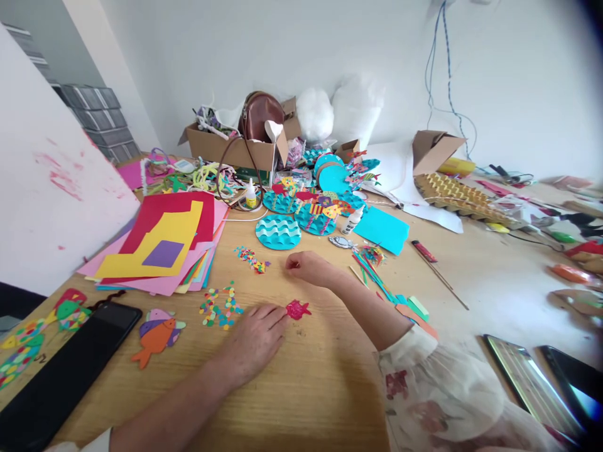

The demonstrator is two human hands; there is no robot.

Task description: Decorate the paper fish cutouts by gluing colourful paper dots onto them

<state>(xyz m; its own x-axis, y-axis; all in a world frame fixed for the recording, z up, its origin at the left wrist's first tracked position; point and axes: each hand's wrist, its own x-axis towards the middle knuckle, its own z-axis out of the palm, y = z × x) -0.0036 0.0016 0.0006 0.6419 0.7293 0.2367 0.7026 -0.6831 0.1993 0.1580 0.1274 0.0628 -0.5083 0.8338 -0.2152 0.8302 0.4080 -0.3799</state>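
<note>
My left hand [254, 339] lies flat on the wooden table [306, 389], fingers stretched out, its fingertips touching the edge of a small pink paper fish [298, 309]. My right hand [311, 267] rests farther back with fingers curled in a pinch on something too small to make out. To the left of my left hand lies a heap of small coloured paper scales [219, 307], and another small heap [252, 258] sits left of my right hand. An orange and purple paper fish [157, 333] lies farther left.
A stack of coloured paper sheets [164, 245] at left, blue wave discs [277, 231], glue bottles [251, 194], cardboard boxes [226, 144] at the back. A black tablet [66, 370] at front left, phones [532, 376] at front right, a white board [42, 182] on the left.
</note>
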